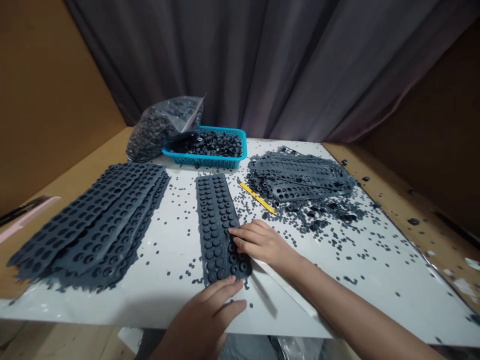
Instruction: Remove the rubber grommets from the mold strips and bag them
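A dark rubber strip [216, 220] full of round moulded buttons lies lengthwise on the white table [165, 250] in front of me. My left hand [210, 312] lies flat at the strip's near end, fingers stretched out and pressing on its edge. My right hand [260, 241] rests at the strip's right side, fingers curled and pinching at a button near the edge; what it pinches is too small to name.
A stack of full rubber strips [93, 225] lies at left, a pile of emptied strips [300, 175] at right. A blue basket [210, 160] of loose buttons and a plastic bag [165, 125] stand behind. A yellow stick [258, 198] and scattered rubber bits lie around.
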Demonstrator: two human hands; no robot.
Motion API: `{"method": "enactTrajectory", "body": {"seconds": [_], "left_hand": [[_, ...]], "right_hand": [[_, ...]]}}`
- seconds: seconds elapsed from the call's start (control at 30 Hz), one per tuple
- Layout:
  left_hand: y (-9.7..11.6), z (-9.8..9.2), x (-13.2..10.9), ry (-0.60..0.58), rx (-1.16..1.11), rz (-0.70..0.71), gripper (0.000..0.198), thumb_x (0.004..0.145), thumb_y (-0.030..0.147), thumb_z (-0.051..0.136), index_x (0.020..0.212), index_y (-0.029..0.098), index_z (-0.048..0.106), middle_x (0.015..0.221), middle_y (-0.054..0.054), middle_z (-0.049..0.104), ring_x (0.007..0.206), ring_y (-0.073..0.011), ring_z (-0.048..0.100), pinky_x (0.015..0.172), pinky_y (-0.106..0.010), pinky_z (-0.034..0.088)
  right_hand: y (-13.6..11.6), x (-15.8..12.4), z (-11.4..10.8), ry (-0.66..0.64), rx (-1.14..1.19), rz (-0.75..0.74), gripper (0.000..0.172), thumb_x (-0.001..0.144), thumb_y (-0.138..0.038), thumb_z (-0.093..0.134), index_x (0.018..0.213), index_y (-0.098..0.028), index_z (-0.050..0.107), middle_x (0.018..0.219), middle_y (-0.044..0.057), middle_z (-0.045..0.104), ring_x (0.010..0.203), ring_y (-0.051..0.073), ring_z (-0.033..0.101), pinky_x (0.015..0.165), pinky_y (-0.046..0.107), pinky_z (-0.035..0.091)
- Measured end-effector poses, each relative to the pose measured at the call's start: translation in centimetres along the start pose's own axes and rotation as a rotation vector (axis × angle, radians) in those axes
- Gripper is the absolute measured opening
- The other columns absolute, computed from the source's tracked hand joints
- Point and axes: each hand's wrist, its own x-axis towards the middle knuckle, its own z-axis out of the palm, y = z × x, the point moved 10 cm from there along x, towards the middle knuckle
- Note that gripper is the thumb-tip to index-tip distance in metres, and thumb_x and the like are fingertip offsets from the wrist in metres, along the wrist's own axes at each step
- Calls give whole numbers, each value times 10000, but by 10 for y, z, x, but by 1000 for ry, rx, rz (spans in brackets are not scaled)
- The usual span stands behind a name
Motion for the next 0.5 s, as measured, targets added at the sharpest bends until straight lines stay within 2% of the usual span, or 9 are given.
{"method": "enactTrajectory", "body": {"seconds": [0.1,0.23,0.33,0.5], "left_hand": [[-3,5,2,-73,-22,-46,661,535,-45,418,1150,182,502,1285,-82,548,1228,-203,450,979,-360,452],[-7,13,3,-177,-62,-118,673,513,-38,424,1137,188,532,1315,-76,528,1230,-216,451,987,-371,443],[-10,15,1,-184,-99,-148,676,523,-45,426,1144,199,537,1337,-60,509,1246,-214,433,1008,-375,422],[-12,15,-2,-164,-122,-150,704,529,-46,432,1179,213,510,1363,-46,480,1255,-208,419,1016,-368,412]], "right_hand": [[16,-2,-9,52,-19,170,133,898,-153,477,992,-166,570,1168,119,622,977,228,570,806,401,461],[34,-6,-22,176,344,337,133,923,-240,443,983,-184,548,1071,109,652,969,194,583,819,367,487],[37,-7,-17,142,566,378,127,916,-267,460,965,-197,554,1068,96,645,1018,190,567,851,374,484],[35,-9,-14,116,593,376,135,911,-275,465,968,-201,563,1060,101,644,1033,200,555,849,395,486]]}}
